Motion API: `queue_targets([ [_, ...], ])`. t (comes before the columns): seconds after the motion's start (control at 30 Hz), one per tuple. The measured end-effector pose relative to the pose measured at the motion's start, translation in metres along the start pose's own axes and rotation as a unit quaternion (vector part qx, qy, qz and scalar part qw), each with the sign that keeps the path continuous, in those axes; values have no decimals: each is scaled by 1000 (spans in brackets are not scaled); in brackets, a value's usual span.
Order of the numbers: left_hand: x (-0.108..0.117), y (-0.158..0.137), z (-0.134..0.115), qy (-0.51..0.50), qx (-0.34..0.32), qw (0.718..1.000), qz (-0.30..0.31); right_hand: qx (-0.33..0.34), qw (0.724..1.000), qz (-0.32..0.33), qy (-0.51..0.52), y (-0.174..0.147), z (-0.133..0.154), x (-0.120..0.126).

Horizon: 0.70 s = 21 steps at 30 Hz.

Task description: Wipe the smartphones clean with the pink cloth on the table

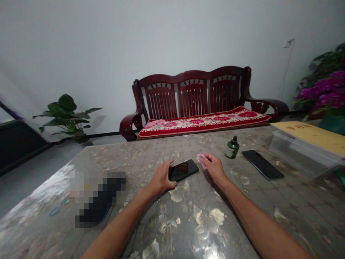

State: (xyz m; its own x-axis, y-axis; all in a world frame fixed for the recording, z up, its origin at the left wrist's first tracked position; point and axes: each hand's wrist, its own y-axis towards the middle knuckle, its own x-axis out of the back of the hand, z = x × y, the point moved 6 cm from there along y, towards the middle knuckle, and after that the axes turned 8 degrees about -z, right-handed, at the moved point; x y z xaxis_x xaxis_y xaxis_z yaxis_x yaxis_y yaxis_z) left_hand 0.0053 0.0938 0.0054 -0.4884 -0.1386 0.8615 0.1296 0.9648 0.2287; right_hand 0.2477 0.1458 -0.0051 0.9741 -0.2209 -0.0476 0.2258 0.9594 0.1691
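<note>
A black smartphone (185, 169) lies at a slant on the table, its dark screen facing up. My left hand (162, 177) grips the phone's left end, thumb on the near edge and fingers on the far edge. Just past the phone's right end, my right hand (213, 166) pinches a small folded pink cloth (202, 160); whether it is cloth or paper is hard to make out. To the right of that hand stands a small green bottle (232, 148) with a black top. Farther right rests a second black phone (262, 164).
The table (172, 230) has a flower-patterned cover. At the right sits a clear plastic box (299, 153) under a yellow sheet (312, 136). On the left are a pixelated dark object (101, 201) and a few coloured rings (54, 211). A wooden bench (192, 93) stands beyond the table.
</note>
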Motion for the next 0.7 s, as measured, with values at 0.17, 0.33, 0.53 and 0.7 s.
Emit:
queue_targets([
  [0.17,0,-8,0,-39,-13,999,7,170,937,81,-295,-11,24,-21],
  [0.33,-2,-11,5,-47,-21,999,6,202,846,140,-473,-18,29,-37],
  [0.53,-1,-12,4,-23,-33,999,18,214,837,139,-483,-18,28,-44],
  [0.7,-1,-10,-18,80,-72,992,68,73,940,42,-332,1,6,-41],
])
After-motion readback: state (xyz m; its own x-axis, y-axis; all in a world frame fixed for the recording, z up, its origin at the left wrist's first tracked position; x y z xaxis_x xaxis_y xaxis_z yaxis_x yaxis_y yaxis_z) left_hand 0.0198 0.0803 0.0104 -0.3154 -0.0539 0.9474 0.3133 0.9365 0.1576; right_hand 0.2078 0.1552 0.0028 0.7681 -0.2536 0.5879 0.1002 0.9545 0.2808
